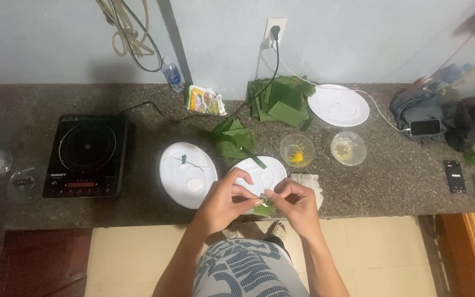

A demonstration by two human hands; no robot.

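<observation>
Head view: both hands' grips, left hand (227, 199) and right hand (298, 201), pinch a leaf parcel (263, 208); yellow filling sits in a clear bowl (297, 149).

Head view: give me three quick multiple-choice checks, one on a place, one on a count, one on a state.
1. Where does the induction cooktop sit?
A. Left end of the counter
B. Beside the phone
C. On the floor

2. How many white plates are on the counter?
A. One
B. Three
C. Five

3. What are the hands doing?
A. Resting flat
B. Both pinching a small green leaf piece
C. Lifting a bowl

Answers:
1 A, it lies left of every plate.
2 B, the left plate, middle plate and far plate.
3 B, left hand and right hand meet on the leaf piece.
</observation>
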